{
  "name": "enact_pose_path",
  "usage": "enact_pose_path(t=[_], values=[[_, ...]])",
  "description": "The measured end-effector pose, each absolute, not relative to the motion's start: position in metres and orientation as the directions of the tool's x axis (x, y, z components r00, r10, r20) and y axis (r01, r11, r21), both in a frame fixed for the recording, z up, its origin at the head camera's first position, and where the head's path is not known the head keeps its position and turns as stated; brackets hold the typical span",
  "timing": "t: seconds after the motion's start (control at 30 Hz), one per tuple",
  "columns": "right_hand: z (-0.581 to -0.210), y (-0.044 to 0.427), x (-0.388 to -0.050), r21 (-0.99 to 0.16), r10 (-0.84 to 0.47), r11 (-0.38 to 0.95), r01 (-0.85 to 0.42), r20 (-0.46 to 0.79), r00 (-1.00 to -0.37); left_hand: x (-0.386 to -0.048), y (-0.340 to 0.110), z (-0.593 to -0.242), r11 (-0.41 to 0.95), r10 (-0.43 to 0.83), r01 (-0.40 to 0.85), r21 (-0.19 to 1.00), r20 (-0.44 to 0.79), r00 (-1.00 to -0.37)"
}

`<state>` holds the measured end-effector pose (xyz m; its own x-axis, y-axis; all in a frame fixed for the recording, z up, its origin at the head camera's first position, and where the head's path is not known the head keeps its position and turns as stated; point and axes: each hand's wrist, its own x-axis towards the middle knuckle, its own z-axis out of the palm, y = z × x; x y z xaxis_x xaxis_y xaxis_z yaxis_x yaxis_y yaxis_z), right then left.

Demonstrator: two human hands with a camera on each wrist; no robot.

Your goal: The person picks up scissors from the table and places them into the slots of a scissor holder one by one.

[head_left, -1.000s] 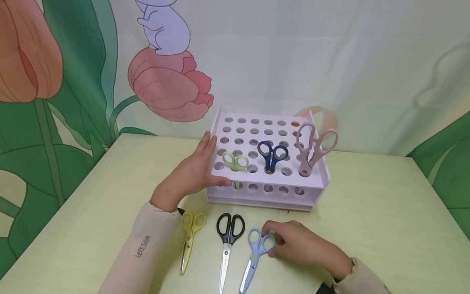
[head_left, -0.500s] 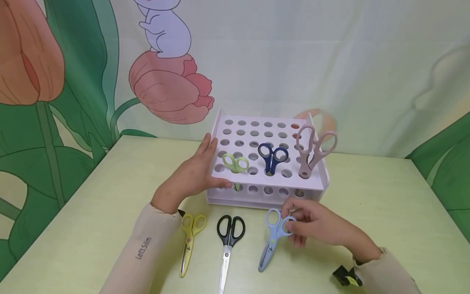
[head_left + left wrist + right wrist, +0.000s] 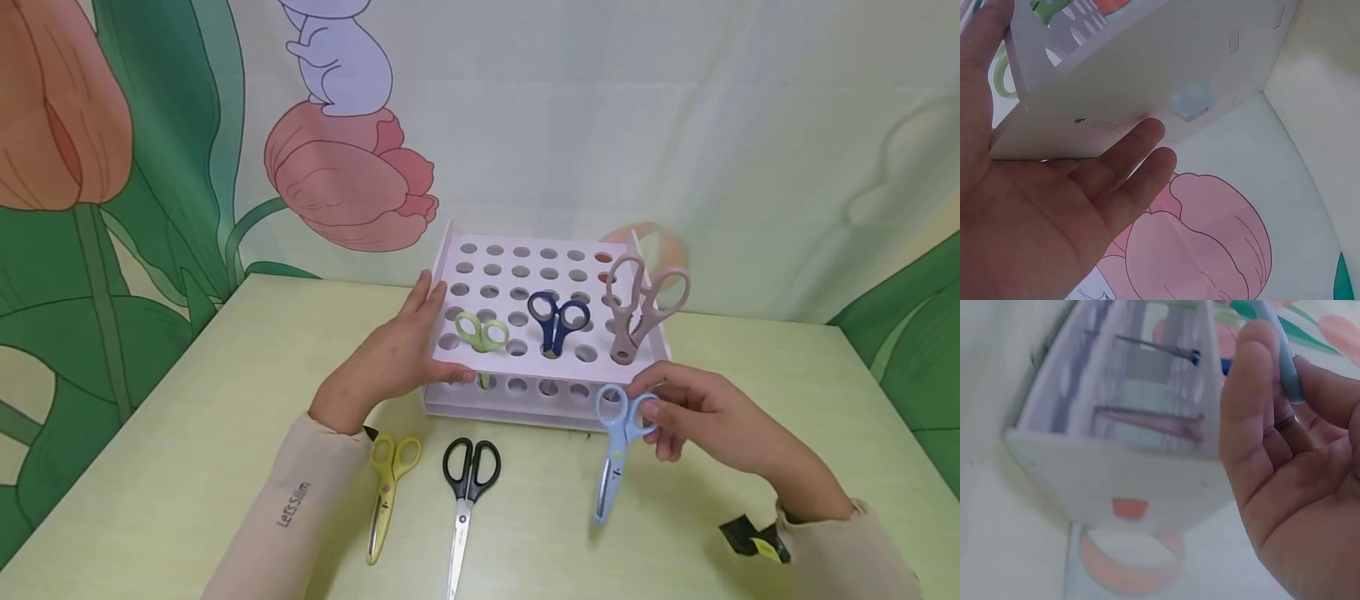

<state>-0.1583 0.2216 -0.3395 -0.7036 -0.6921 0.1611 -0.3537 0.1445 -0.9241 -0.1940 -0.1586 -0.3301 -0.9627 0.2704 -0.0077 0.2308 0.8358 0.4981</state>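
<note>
My right hand (image 3: 712, 408) pinches one finger ring of the light blue scissors (image 3: 617, 446), whose tip points down beside the rack's front right corner. Part of a blue handle (image 3: 1286, 369) shows between thumb and fingers in the right wrist view. With fairly straight fingers along its side panel and the thumb on its front edge, my left hand (image 3: 382, 358) rests against the pale lilac holed rack (image 3: 495, 363). Small green scissors (image 3: 482, 342), navy scissors (image 3: 554, 333) and large dusty-pink scissors (image 3: 624, 337) stand in front-row holes, handles up.
Yellow scissors (image 3: 385, 487) lie near my left sleeve, and black-handled scissors (image 3: 463, 498) lie to their right on the pale table (image 3: 750, 358). A curtain with printed flowers (image 3: 345, 175) hangs behind the rack. Something black (image 3: 740, 533) sits at my right wrist.
My right hand has lifted the light blue scissors off the table and moved them right and up toward the rack's front right corner. The left hand and rack have stayed in place.
</note>
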Motion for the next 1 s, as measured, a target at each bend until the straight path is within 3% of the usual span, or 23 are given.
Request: enact_pose_path(t=[0.27, 0.53, 1.0], values=[[-0.32, 0.256, -0.163, -0.87, -0.569, 0.2, -0.451, 0.272, -0.776, -0.193, -0.157, -0.329, 0.842, 0.275, 0.237, 0.485, -0.006, -0.962], [-0.298, 0.278, -0.169, -0.909, -0.231, 0.13, -0.395, 0.36, -0.904, -0.191, -0.157, -0.328, 0.849, 0.271, 0.234, 0.474, -0.01, -0.963], [-0.284, 0.257, -0.191, -0.891, 0.054, -0.165, -0.423, 0.42, -0.906, -0.193, -0.157, -0.33, 0.844, 0.268, 0.231, 0.483, -0.008, -0.963]])
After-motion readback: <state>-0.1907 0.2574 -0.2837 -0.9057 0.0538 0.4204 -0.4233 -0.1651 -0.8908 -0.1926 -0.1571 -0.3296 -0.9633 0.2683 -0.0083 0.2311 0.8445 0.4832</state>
